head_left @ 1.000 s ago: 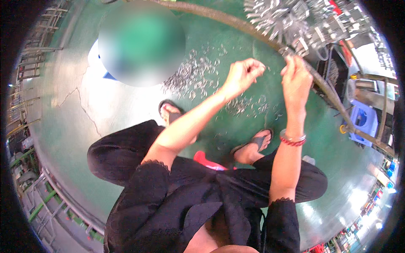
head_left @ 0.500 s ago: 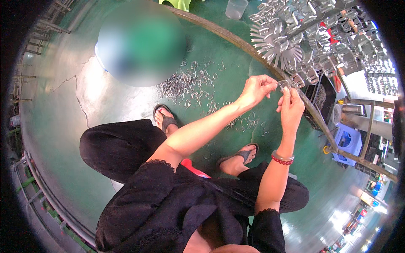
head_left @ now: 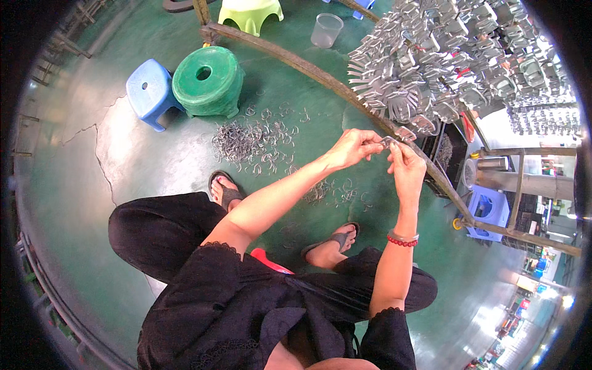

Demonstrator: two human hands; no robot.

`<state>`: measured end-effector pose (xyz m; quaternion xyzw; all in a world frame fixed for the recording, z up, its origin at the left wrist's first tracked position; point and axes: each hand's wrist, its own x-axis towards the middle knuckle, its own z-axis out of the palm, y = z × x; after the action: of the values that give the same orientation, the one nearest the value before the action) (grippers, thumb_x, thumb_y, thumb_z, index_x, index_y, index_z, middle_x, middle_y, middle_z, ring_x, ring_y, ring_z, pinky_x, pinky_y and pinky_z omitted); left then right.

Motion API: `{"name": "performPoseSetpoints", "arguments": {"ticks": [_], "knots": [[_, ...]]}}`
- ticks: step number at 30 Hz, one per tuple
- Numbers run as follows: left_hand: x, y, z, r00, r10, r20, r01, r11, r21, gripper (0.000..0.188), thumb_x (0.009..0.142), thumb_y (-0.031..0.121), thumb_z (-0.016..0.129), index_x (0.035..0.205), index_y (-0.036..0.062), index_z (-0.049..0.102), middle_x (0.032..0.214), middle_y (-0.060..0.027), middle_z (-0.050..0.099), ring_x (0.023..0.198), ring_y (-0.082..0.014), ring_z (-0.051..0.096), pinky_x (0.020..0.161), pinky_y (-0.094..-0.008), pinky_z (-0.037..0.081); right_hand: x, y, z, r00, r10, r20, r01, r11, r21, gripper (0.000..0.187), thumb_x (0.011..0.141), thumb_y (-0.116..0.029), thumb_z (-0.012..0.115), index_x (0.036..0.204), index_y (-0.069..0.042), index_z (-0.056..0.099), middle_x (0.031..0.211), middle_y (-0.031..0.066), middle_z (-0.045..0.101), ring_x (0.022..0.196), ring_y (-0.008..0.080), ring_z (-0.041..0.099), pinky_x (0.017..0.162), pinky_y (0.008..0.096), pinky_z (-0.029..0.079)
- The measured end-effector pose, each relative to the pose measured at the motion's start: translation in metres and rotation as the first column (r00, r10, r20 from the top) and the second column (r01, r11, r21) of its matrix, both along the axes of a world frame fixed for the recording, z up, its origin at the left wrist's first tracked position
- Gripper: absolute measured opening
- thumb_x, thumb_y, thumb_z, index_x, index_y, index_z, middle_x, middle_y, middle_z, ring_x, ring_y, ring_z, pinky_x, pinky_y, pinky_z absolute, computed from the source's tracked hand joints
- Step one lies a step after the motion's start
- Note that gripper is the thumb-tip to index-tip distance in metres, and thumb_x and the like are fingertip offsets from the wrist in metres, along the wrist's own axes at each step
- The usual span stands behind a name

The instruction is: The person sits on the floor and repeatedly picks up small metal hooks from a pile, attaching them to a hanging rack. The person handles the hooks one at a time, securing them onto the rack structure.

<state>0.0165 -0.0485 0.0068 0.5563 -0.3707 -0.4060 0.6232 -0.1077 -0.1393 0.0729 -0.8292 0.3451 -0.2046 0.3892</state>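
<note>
Head view: left hand [head_left: 353, 148] and right hand [head_left: 406, 166] meet at the rusty rail [head_left: 296, 61], fingers of both pinched shut on one small metal clip [head_left: 390, 142] just below the hung metal parts [head_left: 444, 68]. Judged step: fitting the clip; next needs fine alignment. Clear plastic cup [head_left: 326, 29] on the floor looks empty. Loose wire hooks [head_left: 253, 139] lie on the floor.

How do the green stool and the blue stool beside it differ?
The green stool is round with a hole in its top; the blue stool is squarish with a plain top. The green one looks larger. Both are plastic, stand upright on the green floor and touch, far from both hands.
</note>
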Motion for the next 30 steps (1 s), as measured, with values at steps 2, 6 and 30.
{"name": "performPoseSetpoints", "arguments": {"ticks": [2, 6, 30], "knots": [[0.004, -0.004, -0.001, 0.999, -0.024, 0.033, 0.025, 1.000, -0.018, 0.019, 0.089, 0.020, 0.060, 0.096, 0.0029, 0.065, 0.073, -0.0008, 0.062, 0.063, -0.0074, 0.053, 0.060, -0.0259, 0.044, 0.002, -0.008, 0.001, 0.999, 0.039, -0.023, -0.039, 0.999, -0.018, 0.022, 0.085, -0.019, 0.064, 0.094, 0.001, 0.068, 0.064, 0.0041, 0.063, 0.046, 0.0068, 0.050, 0.044, 0.0216, 0.040], [0.016, -0.006, -0.005, 0.989, -0.047, 0.139, 0.050, 0.999, -0.017, 0.017, 0.088, 0.020, 0.061, 0.093, 0.0039, 0.066, 0.073, 0.0001, 0.062, 0.062, -0.0077, 0.054, 0.060, -0.0261, 0.045, 0.020, -0.007, 0.025, 0.947, 0.076, -0.311, -0.085, 0.996, -0.015, 0.022, 0.081, -0.017, 0.066, 0.090, 0.002, 0.069, 0.062, 0.0058, 0.065, 0.046, 0.0080, 0.054, 0.041, 0.0227, 0.040], [0.072, -0.039, -0.055, 0.700, -0.141, -0.700, 0.038, 0.986, -0.161, 0.038, 0.087, 0.023, 0.064, 0.118, 0.0032, 0.055, 0.112, -0.0070, 0.060, 0.105, -0.0163, 0.055, 0.091, -0.0326, 0.046, 0.070, -0.035, 0.010, 0.986, -0.058, -0.158, 0.077, 0.990, 0.121, 0.014, 0.077, 0.001, 0.064, 0.087, 0.011, 0.064, 0.074, 0.0154, 0.066, 0.059, 0.0192, 0.066, 0.050, 0.0274, 0.057]]}}
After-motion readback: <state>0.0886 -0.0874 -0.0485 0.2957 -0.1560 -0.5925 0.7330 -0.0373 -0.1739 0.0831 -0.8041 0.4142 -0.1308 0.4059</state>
